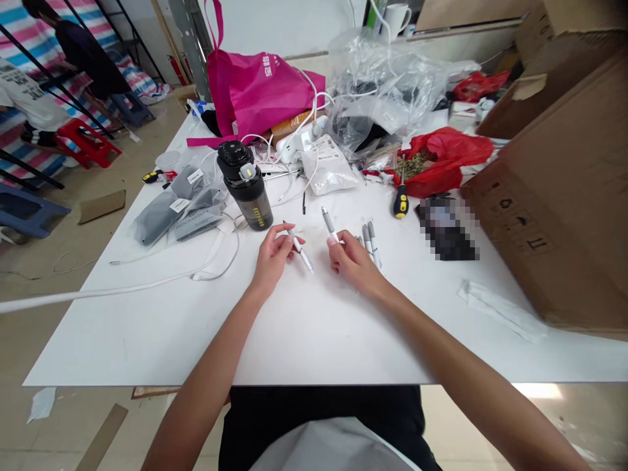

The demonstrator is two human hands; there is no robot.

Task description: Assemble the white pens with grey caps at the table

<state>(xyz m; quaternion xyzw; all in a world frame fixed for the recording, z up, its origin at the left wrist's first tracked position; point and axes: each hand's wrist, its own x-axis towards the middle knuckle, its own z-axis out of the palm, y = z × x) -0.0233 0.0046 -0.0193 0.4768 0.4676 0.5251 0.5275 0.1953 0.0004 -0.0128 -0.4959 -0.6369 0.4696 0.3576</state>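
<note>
My left hand (275, 256) is closed around a white pen (305, 259), which slants down to the right between thumb and fingers. In my right hand (354, 261) is a second pen with a grey end (328, 221), pinched by the thumb and pointing up and away from me. Beside the right hand's far side lie several grey-and-white pens (371, 242) on the white table, partly hidden by that hand. A thin black stick, perhaps a refill (303, 202), rests on the table beyond both hands.
A black bottle (248, 190) stands beyond my left hand, near bagged grey items (161, 212) and white cables. A yellow-black screwdriver (401, 201), red plastic bag (451, 154) and large cardboard box (554, 196) are on the right. A pink bag (265, 91) sits behind. Two people are at far left.
</note>
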